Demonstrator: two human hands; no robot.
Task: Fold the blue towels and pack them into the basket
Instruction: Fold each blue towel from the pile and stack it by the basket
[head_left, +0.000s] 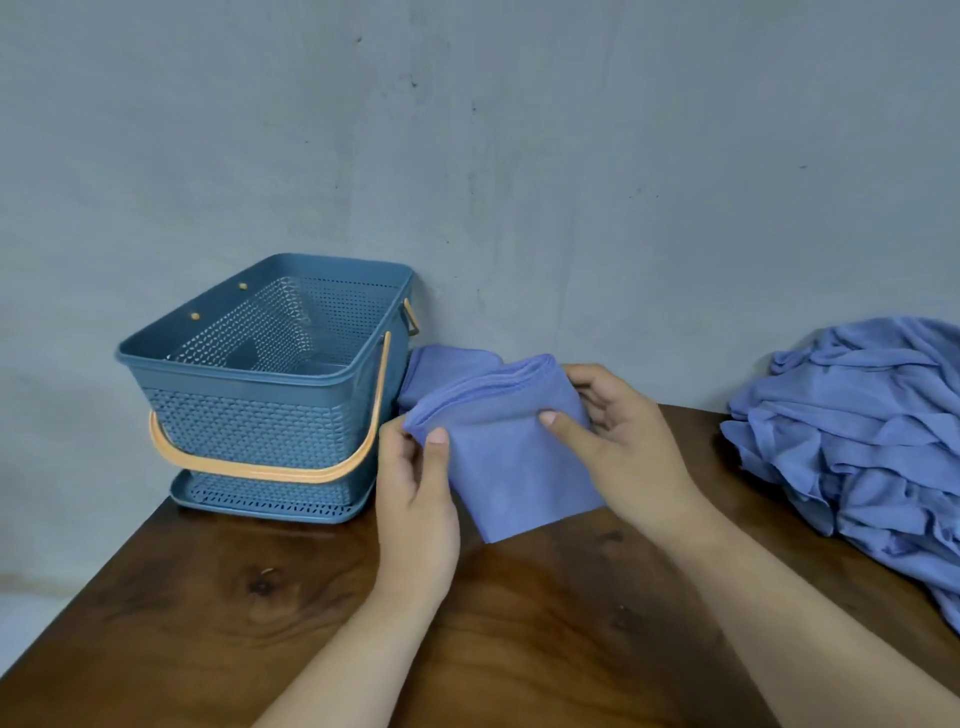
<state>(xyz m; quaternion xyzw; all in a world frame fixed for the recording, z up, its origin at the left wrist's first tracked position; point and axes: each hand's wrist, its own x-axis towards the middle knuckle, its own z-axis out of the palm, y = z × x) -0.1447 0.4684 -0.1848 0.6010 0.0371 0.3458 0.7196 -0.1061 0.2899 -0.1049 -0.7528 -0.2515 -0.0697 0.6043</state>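
A folded blue towel (511, 457) is held up above the wooden table, just right of the blue perforated basket (249, 410). My left hand (418, 499) pinches the towel's left top corner between thumb and fingers. My right hand (618, 436) grips its right edge, thumb on the front face. Behind it, another folded blue towel (447, 371) lies against the wall beside the basket. The basket has an orange handle (270, 470) hanging down over its front, and its inside shows no towels.
A heap of crumpled blue towels (862, 436) lies at the table's right side. The dark wooden table (218, 613) ends at a left edge near the basket. A grey wall stands directly behind everything.
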